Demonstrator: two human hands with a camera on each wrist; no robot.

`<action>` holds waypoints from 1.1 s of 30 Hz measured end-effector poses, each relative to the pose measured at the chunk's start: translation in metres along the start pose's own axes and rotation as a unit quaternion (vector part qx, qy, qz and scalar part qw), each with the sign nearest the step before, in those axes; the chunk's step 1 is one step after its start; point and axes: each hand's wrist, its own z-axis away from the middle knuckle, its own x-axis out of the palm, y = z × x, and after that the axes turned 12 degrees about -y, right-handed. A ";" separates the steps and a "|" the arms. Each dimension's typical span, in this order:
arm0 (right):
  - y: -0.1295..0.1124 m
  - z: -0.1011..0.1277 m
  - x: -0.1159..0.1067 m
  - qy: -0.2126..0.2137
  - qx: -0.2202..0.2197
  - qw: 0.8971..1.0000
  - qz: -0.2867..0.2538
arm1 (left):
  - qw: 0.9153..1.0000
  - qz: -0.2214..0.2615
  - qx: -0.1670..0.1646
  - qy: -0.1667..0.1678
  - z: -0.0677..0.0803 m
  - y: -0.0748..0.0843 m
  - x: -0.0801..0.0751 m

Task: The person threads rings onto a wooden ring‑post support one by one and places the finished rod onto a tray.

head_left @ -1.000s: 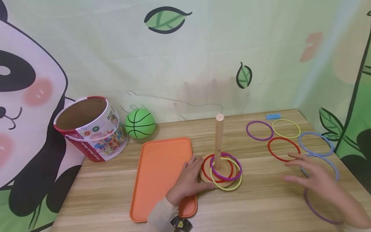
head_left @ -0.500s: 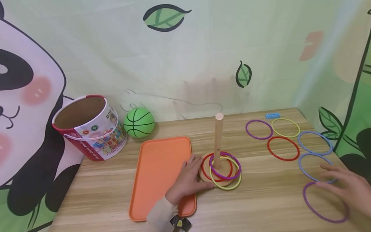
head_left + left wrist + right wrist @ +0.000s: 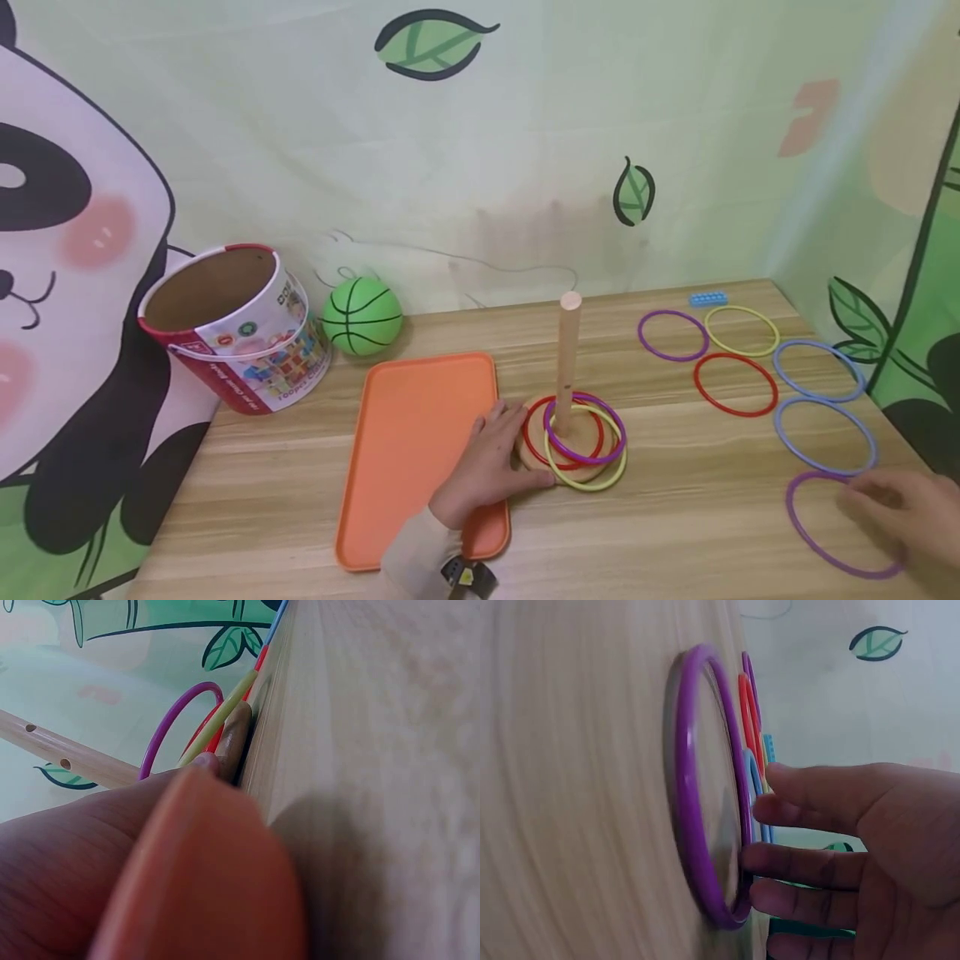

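Observation:
A wooden peg [image 3: 567, 350] stands on a round base [image 3: 536, 459] with a red, a yellow and a purple ring [image 3: 585, 462] stacked around it. My left hand [image 3: 501, 442] rests against the base's left edge, fingers relaxed; the left wrist view shows a finger pressed on the base [image 3: 234, 739]. Several loose rings lie to the right: purple [image 3: 672, 360], yellow [image 3: 741, 354], red [image 3: 735, 414] and two blue ones [image 3: 824, 471]. My right hand [image 3: 858, 498] lies with straight fingers on the nearest purple ring [image 3: 789, 510], its fingertips [image 3: 754, 859] touching the ring's [image 3: 686, 795] rim.
An orange tray [image 3: 412, 450] lies left of the base, partly under my left forearm. An open toy bucket [image 3: 240, 333] and a green ball [image 3: 362, 317] sit at the back left. A small blue brick [image 3: 708, 298] lies near the wall. The table's right edge is close to the rings.
My right hand has swept from beside the red ring rightward and nearer, settling on the near purple ring. The left hand and the stacked rings have not moved.

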 end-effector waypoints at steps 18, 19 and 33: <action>-0.018 -0.010 0.017 -0.031 -0.132 0.990 -0.027 | 1.000 0.001 -0.005 -0.005 -0.001 0.002 -0.001; -0.021 -0.012 0.020 -0.026 -0.160 0.986 -0.036 | 1.000 0.002 -0.006 -0.005 0.000 0.002 -0.001; -0.073 -0.035 0.049 0.053 -0.225 0.973 -0.020 | 1.000 0.005 -0.004 -0.002 0.000 0.001 -0.001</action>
